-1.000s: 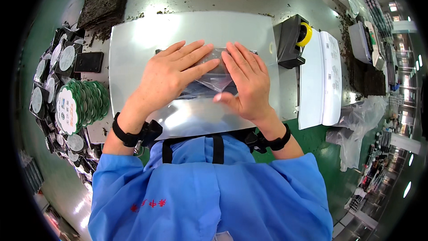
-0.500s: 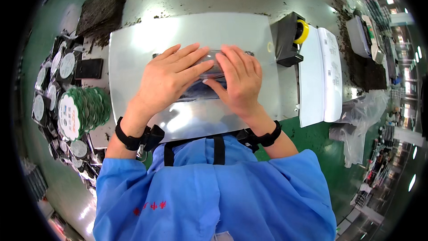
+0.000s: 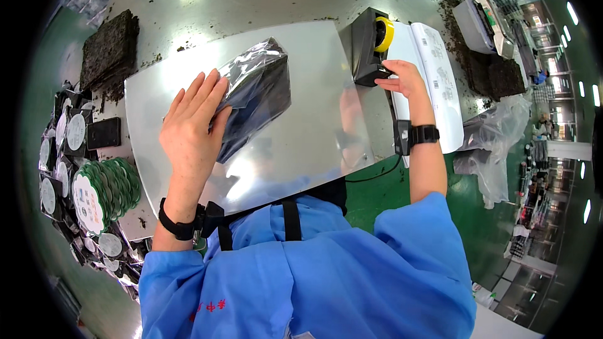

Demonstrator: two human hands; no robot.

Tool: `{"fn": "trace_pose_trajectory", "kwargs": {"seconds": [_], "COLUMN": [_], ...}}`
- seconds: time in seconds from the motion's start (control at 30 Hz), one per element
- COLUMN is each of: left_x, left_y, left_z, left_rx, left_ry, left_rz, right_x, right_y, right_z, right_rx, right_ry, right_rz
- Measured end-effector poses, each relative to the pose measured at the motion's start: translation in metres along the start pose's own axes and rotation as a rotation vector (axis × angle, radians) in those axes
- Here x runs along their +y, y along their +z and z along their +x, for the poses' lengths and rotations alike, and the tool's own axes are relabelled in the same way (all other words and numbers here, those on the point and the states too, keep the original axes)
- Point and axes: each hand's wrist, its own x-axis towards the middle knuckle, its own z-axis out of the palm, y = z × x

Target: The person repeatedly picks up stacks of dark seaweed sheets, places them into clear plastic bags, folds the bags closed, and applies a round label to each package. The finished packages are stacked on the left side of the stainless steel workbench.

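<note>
A dark, flat package in clear, shiny plastic film [image 3: 260, 85] lies slanted on a pale smooth board [image 3: 314, 144]. My left hand [image 3: 193, 125] rests on its left edge, palm down, with the fingers stretched out. To the right of the board stands a black tape dispenser [image 3: 364, 50] carrying a yellow-cored roll of tape [image 3: 384, 34]. My right hand [image 3: 404, 78] reaches to the dispenser's near end, its thumb and fingertips drawn together there. Whatever lies between those fingertips is too small to make out.
Beside the dispenser lies an open white booklet [image 3: 436, 81]. Stacked dark sheets [image 3: 110, 50] sit at the far left, above a black phone [image 3: 103, 133]. Green-edged round cards [image 3: 110, 191] and several black packs crowd the left edge. Clear plastic film [image 3: 496, 132] hangs at the right.
My right hand has left the package and moved right to the tape dispenser. The package has turned to a slant, with my left hand still on it. The view has shifted.
</note>
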Motion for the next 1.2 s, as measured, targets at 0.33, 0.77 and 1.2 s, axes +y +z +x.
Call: {"fn": "trace_pose_trajectory", "kwargs": {"seconds": [0.33,0.77,1.2], "left_x": [-0.012,-0.012,-0.008], "left_y": [-0.002,0.004,0.000], "left_z": [0.004,0.004,-0.002], "left_rx": [0.000,0.067,0.023], "left_ry": [-0.029,-0.009,-0.049], "left_rz": [-0.025,-0.039,-0.046], "right_x": [0.102,0.137,0.020], "right_y": [0.054,0.093,0.266], "right_z": [-0.007,0.003,-0.139], "right_rx": [0.317,0.497,-0.312], "right_ry": [-0.261,-0.413,-0.353], "right_rz": [0.670,0.655,0.058]}}
